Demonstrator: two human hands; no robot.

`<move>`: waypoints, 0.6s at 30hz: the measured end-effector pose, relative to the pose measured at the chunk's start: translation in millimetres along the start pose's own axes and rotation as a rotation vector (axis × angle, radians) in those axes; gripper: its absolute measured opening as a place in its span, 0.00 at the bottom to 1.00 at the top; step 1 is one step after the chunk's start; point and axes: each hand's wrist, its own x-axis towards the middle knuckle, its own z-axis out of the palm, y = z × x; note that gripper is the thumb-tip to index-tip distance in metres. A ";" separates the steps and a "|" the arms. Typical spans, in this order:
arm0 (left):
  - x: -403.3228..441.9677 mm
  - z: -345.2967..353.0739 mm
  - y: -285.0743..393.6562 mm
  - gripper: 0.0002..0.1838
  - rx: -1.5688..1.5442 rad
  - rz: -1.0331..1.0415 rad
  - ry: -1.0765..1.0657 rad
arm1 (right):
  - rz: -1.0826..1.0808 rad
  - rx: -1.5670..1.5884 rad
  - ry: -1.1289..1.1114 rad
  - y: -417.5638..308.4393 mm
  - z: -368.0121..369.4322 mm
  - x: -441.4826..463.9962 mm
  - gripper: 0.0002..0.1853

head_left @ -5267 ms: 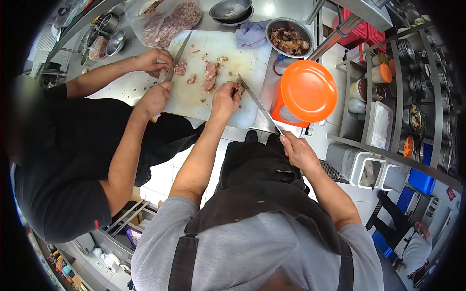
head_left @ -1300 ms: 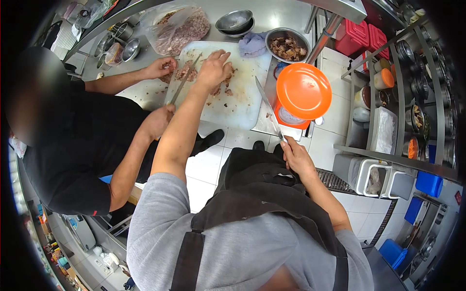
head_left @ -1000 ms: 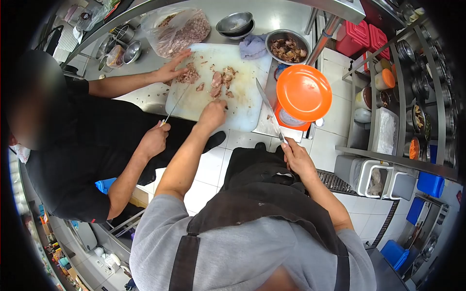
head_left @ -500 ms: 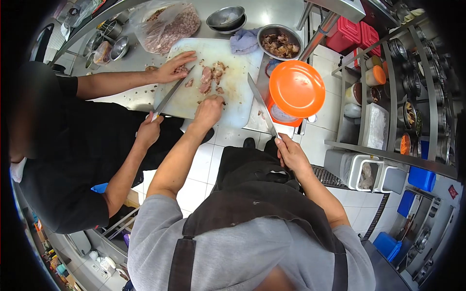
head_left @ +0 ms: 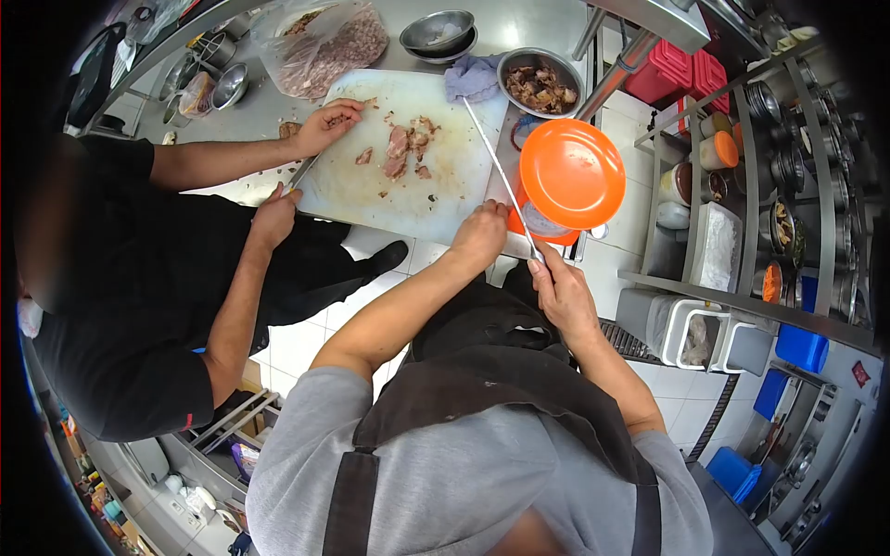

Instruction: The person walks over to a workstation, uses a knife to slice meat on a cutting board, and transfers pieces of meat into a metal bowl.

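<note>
My right hand (head_left: pixel 565 298) grips the handle of a long knife (head_left: pixel 493 159), whose blade points up and left past the right edge of the white cutting board (head_left: pixel 445 199). Close to the board's lower right corner is my left hand (head_left: pixel 481 233), closed, beside the knife; whether anything is between its fingers is too small to tell. Meat pieces (head_left: pixel 397 153) and small scraps lie in the middle of the board. An orange plate (head_left: pixel 572 174) sits on an orange scale (head_left: pixel 547 224) to the right of the knife.
At the left, a co-worker's hand (head_left: pixel 329 125) rests by the board, the other holding a knife (head_left: pixel 302 172). Behind are a bag of minced meat (head_left: pixel 336 56), metal bowls (head_left: pixel 439 35), a cloth (head_left: pixel 474 78) and a bowl of meat (head_left: pixel 541 82). A rack (head_left: pixel 742 295) stands right.
My left hand has moved right, from the board's lower edge to beside my knife. My knife's blade has turned more upright. The co-worker's knife has drawn back off the board.
</note>
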 end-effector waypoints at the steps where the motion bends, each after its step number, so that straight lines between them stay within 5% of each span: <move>1: 3.9 5.7 2.8 0.11 0.051 -0.014 -0.021 | 0.008 0.005 0.003 -4.9 -3.1 1.3 0.19; 12: -7.3 -25.7 -11.9 0.05 -0.078 -0.047 0.027 | 0.063 0.079 0.024 5.2 0.0 -6.8 0.18; 14: -17.1 -53.1 -25.3 0.03 -0.124 -0.140 0.306 | 0.099 0.070 -0.032 4.3 1.7 -7.8 0.18; 18: -22.7 -57.5 -75.0 0.04 0.027 -0.157 0.362 | 0.180 0.042 -0.132 13.1 14.1 4.6 0.19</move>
